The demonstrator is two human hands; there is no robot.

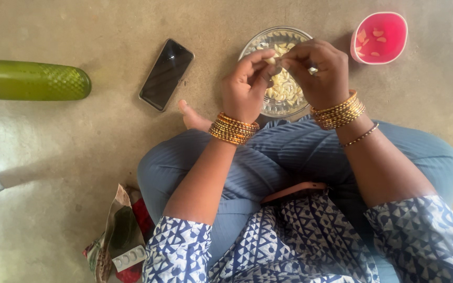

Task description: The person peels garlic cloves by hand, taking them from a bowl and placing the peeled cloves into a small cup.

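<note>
I sit cross-legged on the bare concrete floor (pixel 53 157). Near my left knee lies a torn wrapper with a pill strip (pixel 128 257). My left hand (pixel 245 86) and right hand (pixel 321 73) meet over the steel plate (pixel 268 44), both closed in a pinch on one garlic clove (pixel 272 61), so peel falls there. Left lies a phone (pixel 166 74); farther left a green bottle (pixel 30 79); far right a pink cup (pixel 379 37).

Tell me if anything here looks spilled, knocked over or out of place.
Nothing is spilled. The green bottle lies on its side on the floor, and a blister pack pokes out of a crumpled pouch. Both hands, left and right, pinch one garlic clove over the steel plate.
</note>
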